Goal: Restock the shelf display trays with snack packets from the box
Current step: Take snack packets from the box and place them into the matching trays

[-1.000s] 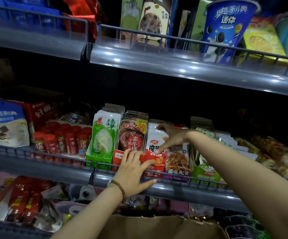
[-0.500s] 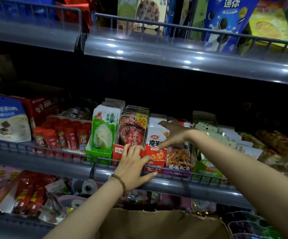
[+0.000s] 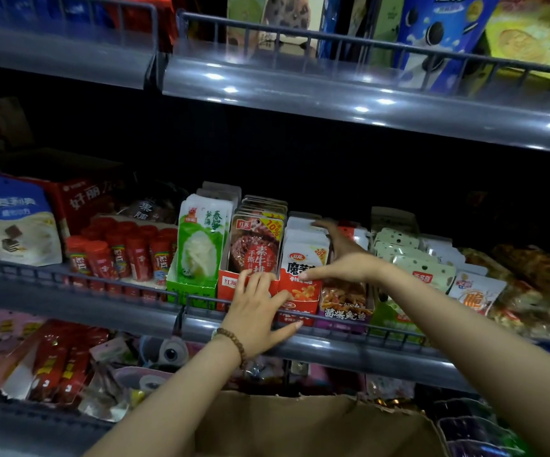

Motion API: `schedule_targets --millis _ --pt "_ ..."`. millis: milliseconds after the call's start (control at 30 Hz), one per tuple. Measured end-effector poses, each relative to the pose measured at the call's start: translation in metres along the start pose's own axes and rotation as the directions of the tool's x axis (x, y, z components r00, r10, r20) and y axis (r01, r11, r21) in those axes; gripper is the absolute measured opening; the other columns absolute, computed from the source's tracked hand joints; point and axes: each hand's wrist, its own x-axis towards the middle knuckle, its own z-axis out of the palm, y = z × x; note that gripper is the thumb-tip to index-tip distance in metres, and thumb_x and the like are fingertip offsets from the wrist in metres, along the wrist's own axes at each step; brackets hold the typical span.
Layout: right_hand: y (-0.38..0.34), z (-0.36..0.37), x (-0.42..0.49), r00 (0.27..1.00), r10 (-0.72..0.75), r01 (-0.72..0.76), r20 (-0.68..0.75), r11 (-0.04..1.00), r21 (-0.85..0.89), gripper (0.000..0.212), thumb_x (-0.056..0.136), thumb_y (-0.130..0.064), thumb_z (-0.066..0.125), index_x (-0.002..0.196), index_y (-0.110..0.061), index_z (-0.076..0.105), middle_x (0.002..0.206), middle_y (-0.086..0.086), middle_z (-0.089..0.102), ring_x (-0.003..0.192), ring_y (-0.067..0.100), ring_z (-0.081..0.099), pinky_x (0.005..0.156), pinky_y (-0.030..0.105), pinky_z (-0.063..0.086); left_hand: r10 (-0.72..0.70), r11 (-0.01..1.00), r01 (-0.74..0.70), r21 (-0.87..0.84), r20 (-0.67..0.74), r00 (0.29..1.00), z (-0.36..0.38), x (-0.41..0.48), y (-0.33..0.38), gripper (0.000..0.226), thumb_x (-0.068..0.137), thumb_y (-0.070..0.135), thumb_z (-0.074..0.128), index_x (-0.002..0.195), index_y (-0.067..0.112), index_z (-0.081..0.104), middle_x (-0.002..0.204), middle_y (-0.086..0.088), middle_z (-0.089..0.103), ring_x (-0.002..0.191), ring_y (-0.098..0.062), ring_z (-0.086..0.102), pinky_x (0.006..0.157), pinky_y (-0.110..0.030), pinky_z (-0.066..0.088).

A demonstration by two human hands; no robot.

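Brown cardboard box (image 3: 300, 423) fills the near bottom edge, directly below the white-and-orange packets (image 3: 303, 255), its torn top open. Just above it, the left hand (image 3: 257, 311), a wooden bead bracelet (image 3: 232, 341) at the wrist, lies released, fingers spread and straight. The palm rests over the grey wire rail (image 3: 349, 328). The fingertips press the front of the orange display tray (image 3: 303, 300) that holds those packets and the red tray (image 3: 229, 283) just left of it.

The packets stand upright in a row inside their tray on the middle shelf. The right hand (image 3: 343, 255) grasps the row from its right side, thumb on the front packet's face and fingers reaching over the top edges toward the back. Just right of the packets sits a purple tray of fish snacks (image 3: 344, 298). Beyond the red tray to their left stands a green tray of white-and-green pouches (image 3: 201, 245). Farther back and above them, the upper shelf (image 3: 333, 94) carries biscuit boxes.
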Motion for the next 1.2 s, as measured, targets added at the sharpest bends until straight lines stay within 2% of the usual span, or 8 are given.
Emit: schedule_targets --millis 333,533,600,667,733,800,1033,1200 --pt "0.003 0.024 -0.009 0.981 -0.106 0.088 -0.165 0.99 -0.109 0.106 0.061 -0.036 0.086 0.137 -0.048 0.013 0.143 0.009 0.038 0.138 0.03 0.028 0.102 0.053 0.041 0.003 1.0 -0.004 -0.009 -0.037 0.999 0.001 -0.001 0.001 0.072 0.077 0.073 0.013 0.123 0.034 0.052 0.134 -0.006 0.041 0.131 -0.024 0.029 0.114 -0.046 0.002" --pt "0.002 0.022 -0.016 0.979 -0.075 0.067 -0.19 0.997 -0.046 0.123 0.065 -0.043 0.082 0.146 -0.039 -0.012 0.154 0.003 0.025 0.141 0.026 0.024 0.111 0.046 0.032 0.007 1.0 -0.007 0.011 -0.045 0.999 0.001 -0.002 0.001 0.08 0.074 0.074 0.004 0.128 0.034 0.048 0.141 -0.005 0.035 0.136 -0.022 0.023 0.115 -0.045 -0.002" --pt "0.001 0.026 -0.024 0.988 -0.013 0.004 -0.153 0.998 -0.059 0.09 0.08 -0.038 0.071 0.148 -0.018 0.016 0.121 0.003 0.059 0.11 0.011 0.057 0.089 0.026 0.05 0.019 1.0 -0.018 0.021 -0.065 0.998 0.002 -0.002 0.0 0.077 0.075 0.073 0.008 0.127 0.033 0.049 0.141 -0.008 0.036 0.137 -0.024 0.024 0.114 -0.044 -0.007" --pt "-0.001 0.037 -0.026 0.996 0.046 -0.051 -0.071 0.996 -0.073 0.049 0.086 -0.049 0.059 0.125 -0.021 0.049 0.079 -0.003 0.063 0.07 0.0 0.062 0.066 0.017 0.051 0.03 0.999 -0.028 0.023 -0.094 0.995 0.003 -0.002 0.0 0.07 0.079 0.072 0.016 0.121 0.031 0.055 0.138 -0.012 0.042 0.135 -0.028 0.03 0.111 -0.041 -0.011" --pt "0.001 0.043 -0.023 0.994 0.114 -0.114 0.0 0.993 -0.038 0.066 0.07 -0.084 0.043 0.104 -0.03 0.056 0.09 0.005 0.064 0.082 0.022 0.063 0.083 0.038 0.052 0.031 0.999 -0.029 0.023 -0.091 0.995 0.005 -0.001 0.0 0.063 0.081 0.07 0.023 0.114 0.031 0.059 0.132 -0.014 0.048 0.131 -0.031 0.037 0.111 -0.043 -0.008" --pt "0.012 0.042 -0.016 0.99 0.12 -0.117 0.072 0.992 -0.046 0.093 0.055 -0.098 0.029 0.111 -0.028 0.054 0.112 0.01 0.061 0.103 0.03 0.058 0.097 0.046 0.044 0.025 1.0 -0.023 0.02 -0.096 0.995 0.008 0.001 -0.001 0.056 0.082 0.068 0.03 0.111 0.032 0.06 0.126 -0.014 0.053 0.126 -0.032 0.044 0.111 -0.046 0.001" --pt "-0.003 -0.036 -0.037 0.992 0.069 -0.049 0.106 0.982 -0.181 0.096 0.08 -0.057 0.059 0.15 -0.024 0.004 0.157 0.003 0.018 0.141 0.025 0.027 0.114 0.035 0.023 0.007 1.0 -0.015 -0.021 -0.343 0.939 0.014 -0.001 0.022 0.058 0.082 0.06 0.037 0.128 0.024 0.045 0.136 -0.016 0.035 0.131 -0.031 0.025 0.106 -0.054 0.017" --pt "0.0 -0.074 -0.026 0.998 0.028 -0.007 0.063 0.95 -0.311 0.094 0.077 -0.048 0.069 0.149 -0.024 0.014 0.156 0.0 0.022 0.14 0.02 0.028 0.112 0.03 0.025 -0.054 0.998 0.034 -0.055 -0.413 0.909 0.016 0.002 0.042 0.072 0.085 0.054 0.038 0.142 0.013 0.032 0.148 -0.017 0.021 0.138 -0.031 0.017 0.117 -0.046 0.007"
